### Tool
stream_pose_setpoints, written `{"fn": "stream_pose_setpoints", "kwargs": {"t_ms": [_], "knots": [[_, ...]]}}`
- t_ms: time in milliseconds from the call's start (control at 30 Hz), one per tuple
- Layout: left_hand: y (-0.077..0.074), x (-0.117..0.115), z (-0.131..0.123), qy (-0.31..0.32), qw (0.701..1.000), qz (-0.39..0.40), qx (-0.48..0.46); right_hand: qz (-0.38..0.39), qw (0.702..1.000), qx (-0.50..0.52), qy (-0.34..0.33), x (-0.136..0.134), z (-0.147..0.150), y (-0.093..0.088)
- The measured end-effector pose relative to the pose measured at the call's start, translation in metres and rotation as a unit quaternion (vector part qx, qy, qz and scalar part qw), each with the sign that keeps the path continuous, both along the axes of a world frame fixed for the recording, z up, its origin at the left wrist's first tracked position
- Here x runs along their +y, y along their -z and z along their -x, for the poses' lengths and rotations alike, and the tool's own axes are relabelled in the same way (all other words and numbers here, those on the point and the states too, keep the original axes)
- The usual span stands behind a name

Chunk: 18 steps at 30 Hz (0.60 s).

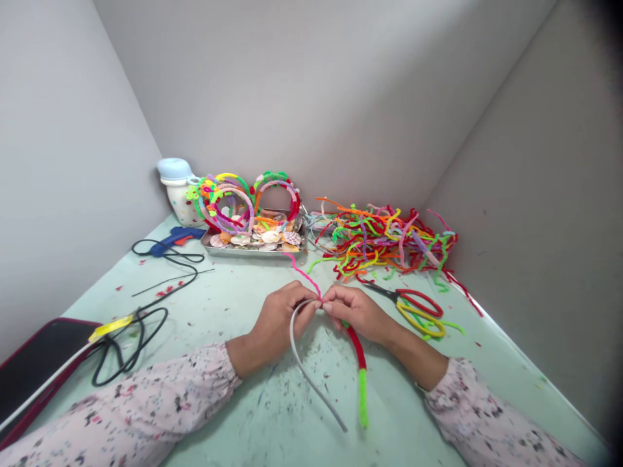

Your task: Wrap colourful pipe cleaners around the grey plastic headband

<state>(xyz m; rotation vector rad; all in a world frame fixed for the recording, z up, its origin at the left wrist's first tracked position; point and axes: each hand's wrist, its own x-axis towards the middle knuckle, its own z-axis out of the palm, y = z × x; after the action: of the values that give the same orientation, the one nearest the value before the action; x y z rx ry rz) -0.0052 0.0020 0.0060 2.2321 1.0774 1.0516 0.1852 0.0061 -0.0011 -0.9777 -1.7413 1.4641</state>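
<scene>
Between my two hands is a headband, a thin grey band whose bare end curves down toward me. Its other arm is wrapped in red and bright green pipe cleaner and hangs below my right hand. My left hand pinches the grey band near the top of the curve. With thumb and fingers together, my right hand grips the headband at the wrapped part, fingertips meeting those of the left. A pink pipe cleaner sticks up and away from that meeting point; fingers hide where it joins the band.
Behind my hands, a metal tray holds shells and several decorated headbands. Loose pipe cleaners lie heaped at right, with scissors nearer. At left are a blue glue gun, its black cord, a cup and a black tablet-like device.
</scene>
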Motion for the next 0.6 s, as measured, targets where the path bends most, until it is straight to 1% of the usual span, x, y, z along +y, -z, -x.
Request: {"fn": "stream_pose_setpoints", "kwargs": {"t_ms": [133,333,600], "knots": [[-0.0002,-0.0009,-0.0007,-0.009,1.0,0.004,-0.005,0.019,1.0,-0.002,0.008,0.0005,0.0004,0.0004],[0.0021,-0.0008,-0.001,-0.023,0.999,0.03,-0.022,0.019,1.0,-0.011,0.015,0.0007,0.0015,0.0],[0.004,-0.0005,-0.0004,-0.003,1.0,0.021,-0.019,0.042,0.999,-0.005,0.002,0.0008,0.0006,0.0006]]}}
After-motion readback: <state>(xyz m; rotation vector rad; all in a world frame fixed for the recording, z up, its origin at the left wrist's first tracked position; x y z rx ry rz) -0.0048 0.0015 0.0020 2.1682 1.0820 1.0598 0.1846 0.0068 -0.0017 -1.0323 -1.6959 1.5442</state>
